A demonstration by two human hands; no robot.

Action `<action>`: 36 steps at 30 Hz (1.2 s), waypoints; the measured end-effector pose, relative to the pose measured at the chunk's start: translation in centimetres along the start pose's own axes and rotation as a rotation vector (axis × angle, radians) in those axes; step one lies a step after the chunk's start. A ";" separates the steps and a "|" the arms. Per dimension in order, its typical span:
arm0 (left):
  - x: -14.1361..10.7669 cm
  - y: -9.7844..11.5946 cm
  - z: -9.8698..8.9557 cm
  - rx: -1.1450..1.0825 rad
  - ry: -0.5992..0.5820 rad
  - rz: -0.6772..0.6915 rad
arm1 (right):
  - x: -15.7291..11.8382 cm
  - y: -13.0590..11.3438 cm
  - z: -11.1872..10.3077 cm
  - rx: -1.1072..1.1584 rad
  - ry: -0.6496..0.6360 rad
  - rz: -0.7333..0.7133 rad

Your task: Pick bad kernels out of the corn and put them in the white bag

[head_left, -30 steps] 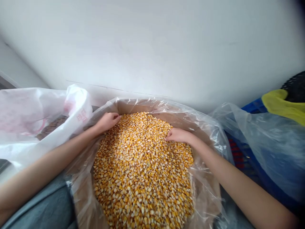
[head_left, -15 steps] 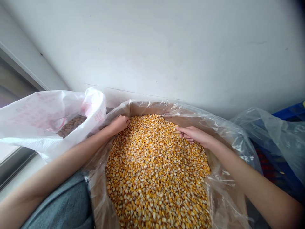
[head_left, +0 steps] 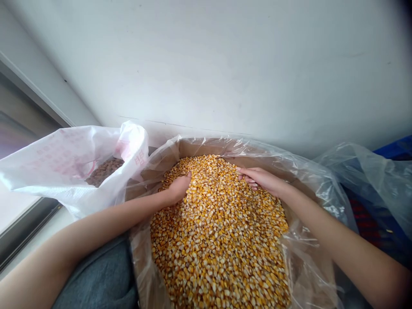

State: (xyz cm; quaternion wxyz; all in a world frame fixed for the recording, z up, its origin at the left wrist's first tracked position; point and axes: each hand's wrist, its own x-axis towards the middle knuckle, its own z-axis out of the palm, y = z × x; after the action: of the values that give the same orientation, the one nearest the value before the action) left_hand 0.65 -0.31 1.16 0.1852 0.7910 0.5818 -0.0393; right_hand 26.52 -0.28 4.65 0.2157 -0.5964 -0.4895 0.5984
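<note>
Left hand curls, seemingly touching corn; right hand points inward.

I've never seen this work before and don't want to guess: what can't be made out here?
All in the head view:
- Left hand: its own back hides whether the fingers hold anything.
- Corn kernels: the top layer hides their depth; the bottom edge cuts them off.
- Brown pieces in the white sack: too small to identify, partly hidden by its front wall.
- Blue item: partly behind clear plastic, cut off by the right edge.
</note>
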 end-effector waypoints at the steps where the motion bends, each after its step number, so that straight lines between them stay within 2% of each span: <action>1: -0.3 1.1 0.3 -0.002 -0.030 0.047 | 0.0 -0.1 0.1 0.014 -0.001 -0.004; 6: -2.0 7.0 1.7 0.030 -0.158 0.327 | -0.4 -0.7 0.4 0.131 0.016 -0.036; 8: -2.5 8.6 1.5 0.072 -0.144 0.491 | -0.6 -1.1 0.2 0.206 0.026 -0.046; 10: -2.5 9.1 0.6 0.102 -0.106 0.615 | -0.7 -1.5 0.0 0.298 0.027 -0.043; 12: -1.7 8.0 -0.8 0.096 -0.052 0.559 | -0.8 -1.8 -0.3 0.399 0.003 -0.044; 16: 1.1 2.1 -3.6 0.103 0.130 0.107 | -1.1 -2.3 -0.5 0.546 -0.057 -0.066; 17: 1.6 0.6 -4.0 0.122 0.147 0.042 | -1.1 -2.3 -0.5 0.560 -0.064 -0.061; 18: 1.9 -0.8 -4.3 0.152 0.135 0.005 | -1.2 -2.4 -0.4 0.565 -0.070 -0.052; 20: 2.1 -2.7 -4.5 0.215 0.023 -0.024 | -1.3 -2.4 -0.3 0.559 -0.079 -0.026; 23: 1.6 -3.4 -3.8 0.269 -0.068 -0.035 | -1.3 -2.2 -0.2 0.546 -0.092 -0.012; 28: 1.6 -3.0 -2.8 0.256 -0.022 -0.059 | -1.1 -1.9 -0.3 0.534 -0.103 -0.040; 32: 2.4 -4.0 -2.7 0.204 -0.027 -0.063 | -1.1 -1.8 -0.3 0.508 -0.099 -0.034; 34: 2.7 -4.6 -3.1 0.123 -0.024 -0.062 | -1.1 -1.8 -0.3 0.499 -0.098 -0.027; 36: 2.8 -4.8 -3.8 -0.119 -0.025 -0.065 | -1.0 -1.8 -0.4 0.493 -0.106 -0.034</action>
State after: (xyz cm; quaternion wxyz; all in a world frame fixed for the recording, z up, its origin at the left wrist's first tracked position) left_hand -3.55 4.77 2.73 0.2377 0.7588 0.6061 -0.0204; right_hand 26.48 -0.26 6.73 0.3387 -0.4852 -0.3494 0.7265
